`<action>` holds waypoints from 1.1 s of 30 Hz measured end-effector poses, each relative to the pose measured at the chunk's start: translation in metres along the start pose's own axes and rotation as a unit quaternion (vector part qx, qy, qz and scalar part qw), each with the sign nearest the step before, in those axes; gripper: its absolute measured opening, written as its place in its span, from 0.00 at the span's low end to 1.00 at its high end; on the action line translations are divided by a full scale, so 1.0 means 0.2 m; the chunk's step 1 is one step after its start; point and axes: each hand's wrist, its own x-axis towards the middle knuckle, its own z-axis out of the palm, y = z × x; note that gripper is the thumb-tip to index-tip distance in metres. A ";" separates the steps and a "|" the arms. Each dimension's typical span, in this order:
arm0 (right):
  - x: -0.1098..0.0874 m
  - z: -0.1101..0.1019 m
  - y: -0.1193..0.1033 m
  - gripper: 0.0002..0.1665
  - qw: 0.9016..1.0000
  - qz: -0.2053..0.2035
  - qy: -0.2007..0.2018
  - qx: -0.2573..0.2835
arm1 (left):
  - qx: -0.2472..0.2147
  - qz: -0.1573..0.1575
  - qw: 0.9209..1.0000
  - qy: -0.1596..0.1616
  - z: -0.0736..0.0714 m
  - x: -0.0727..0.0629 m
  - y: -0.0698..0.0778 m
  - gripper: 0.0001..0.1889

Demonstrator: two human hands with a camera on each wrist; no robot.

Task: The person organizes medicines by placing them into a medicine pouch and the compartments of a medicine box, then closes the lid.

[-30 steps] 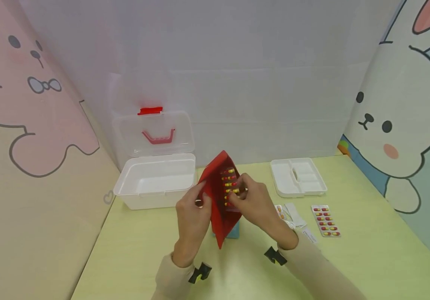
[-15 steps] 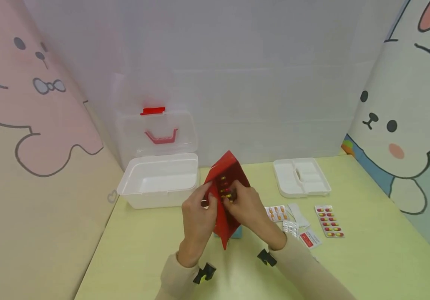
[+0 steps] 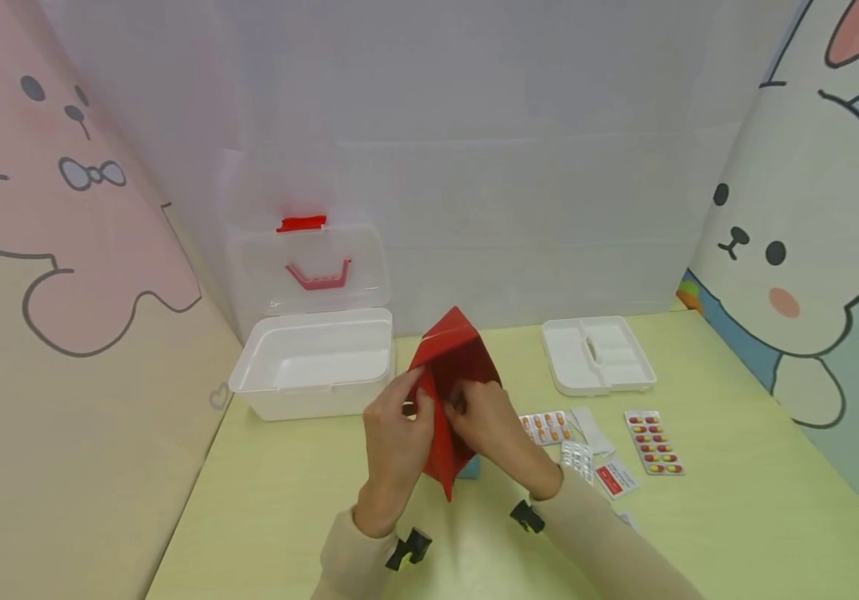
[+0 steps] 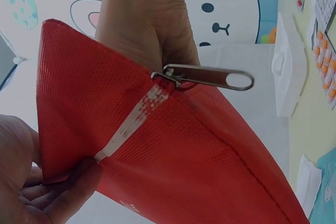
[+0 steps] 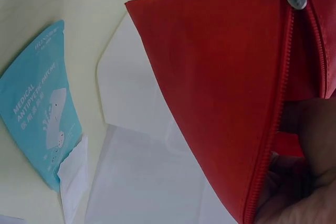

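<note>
My left hand (image 3: 399, 429) pinches one side of a red zippered pouch (image 3: 465, 340), held upright above the table with its mouth open. In the left wrist view the metal zip pull (image 4: 210, 76) sticks out from the end of the zip. My right hand (image 3: 489, 421) reaches into the pouch, its fingertips hidden behind the red fabric. The capsule blister pack it carried is out of sight inside, and I cannot tell whether the fingers still hold it. Below the pouch lies a teal antipyretic patch packet (image 5: 44, 108).
A white box (image 3: 309, 402) with its clear lid raised stands at the back left. A white divided tray (image 3: 567, 358) sits at the back right. To the right lie a red-and-yellow capsule blister pack (image 3: 654, 443), an orange one (image 3: 546, 427), a silver one (image 3: 577, 460) and a red-and-white packet (image 3: 616, 477).
The right hand has moved down and left into the pouch, taking the red-and-yellow capsule blister pack out of sight. The left hand keeps its pinch on the pouch, shifted slightly right.
</note>
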 end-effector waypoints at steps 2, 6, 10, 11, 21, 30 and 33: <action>0.00 0.01 0.00 0.09 1.000 -0.001 -0.003 -0.003 | 0.000 -0.004 1.000 -0.002 0.00 0.00 0.00 0.14; 0.00 0.02 0.00 0.10 1.000 -0.003 -0.008 -0.006 | -0.001 -0.006 1.000 -0.003 -0.01 -0.01 0.00 0.14; 0.00 0.02 0.00 0.09 1.000 -0.006 -0.014 -0.009 | -0.001 -0.004 1.000 -0.001 -0.01 0.00 -0.01 0.14; 0.00 0.02 -0.01 0.09 1.000 -0.007 -0.014 -0.010 | -0.001 -0.004 1.000 -0.001 -0.01 0.00 -0.01 0.14; 0.02 -0.10 0.00 0.05 0.998 -0.066 -0.016 0.020 | -0.014 -0.018 1.000 0.003 -0.04 0.02 -0.02 0.16; 0.04 -0.31 0.04 0.09 0.987 -0.148 -0.042 0.052 | -0.021 -0.018 1.000 0.013 -0.07 0.02 -0.04 0.15; 0.04 -0.38 0.06 0.13 0.988 -0.139 -0.036 0.051 | -0.019 -0.020 0.999 0.024 -0.08 0.03 -0.06 0.15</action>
